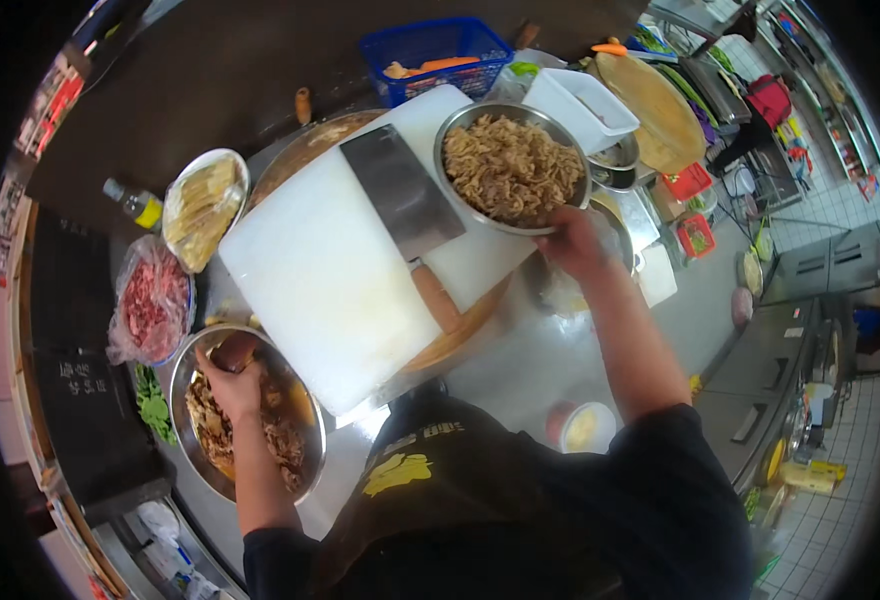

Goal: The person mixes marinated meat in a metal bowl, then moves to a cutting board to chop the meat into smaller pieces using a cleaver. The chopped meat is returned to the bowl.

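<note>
My left hand (236, 382) reaches into a large steel bowl (320, 450) at the lower left and grips a dark reddish-brown piece of meat (233, 351). Cooked meat pieces and brown liquid lie around it in that bowl. With its fingers at the rim, my right hand (575, 241) holds a steel bowl (440, 172) full of shredded cooked meat (511, 166), over the upper right part of a white cutting board (320, 285). A broad cleaver (406, 195) lies flat on the board, its wooden handle towards me.
A bag of raw meat (152, 304), a plate of pale food (205, 202) and a bottle (136, 204) stand left. Behind the board is a blue basket (440, 37); a white tub (582, 109) stands right of it. A round wooden block (477, 315) lies beneath the board. A person (768, 101) is far right.
</note>
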Motion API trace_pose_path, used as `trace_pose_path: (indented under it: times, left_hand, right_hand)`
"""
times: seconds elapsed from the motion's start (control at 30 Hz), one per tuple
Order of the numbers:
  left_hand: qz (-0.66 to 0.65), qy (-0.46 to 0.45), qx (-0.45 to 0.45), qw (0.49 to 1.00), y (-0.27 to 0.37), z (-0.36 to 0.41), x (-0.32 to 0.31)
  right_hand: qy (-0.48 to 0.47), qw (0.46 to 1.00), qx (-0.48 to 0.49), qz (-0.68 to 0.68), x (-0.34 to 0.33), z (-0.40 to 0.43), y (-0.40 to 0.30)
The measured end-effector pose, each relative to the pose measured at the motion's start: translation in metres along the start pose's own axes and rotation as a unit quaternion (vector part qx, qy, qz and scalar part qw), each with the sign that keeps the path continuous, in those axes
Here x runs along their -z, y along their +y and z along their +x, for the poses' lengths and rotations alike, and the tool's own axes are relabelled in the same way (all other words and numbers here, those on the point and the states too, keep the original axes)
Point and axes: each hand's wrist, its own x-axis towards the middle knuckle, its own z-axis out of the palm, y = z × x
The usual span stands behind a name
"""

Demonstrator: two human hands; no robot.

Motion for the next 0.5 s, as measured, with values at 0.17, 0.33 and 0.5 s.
trace_pose_path:
  times: [0.17,0.33,0.5]
  left_hand:
    - [-0.325,-0.011,0.079,0.942,-0.027,0.014,0.007]
    - [-0.340,-0.008,0.025,0.940,-0.003,0.009,0.044]
    - [-0.308,-0.005,-0.094,0.947,0.058,-0.024,0.059]
  right_hand:
    - [0.012,0.997,0.075,-0.030,0.025,-0.022,-0.003]
    - [0.035,0.995,0.087,-0.016,0.086,-0.068,-0.044]
    - [0.085,0.992,0.095,0.024,0.172,-0.038,-0.110]
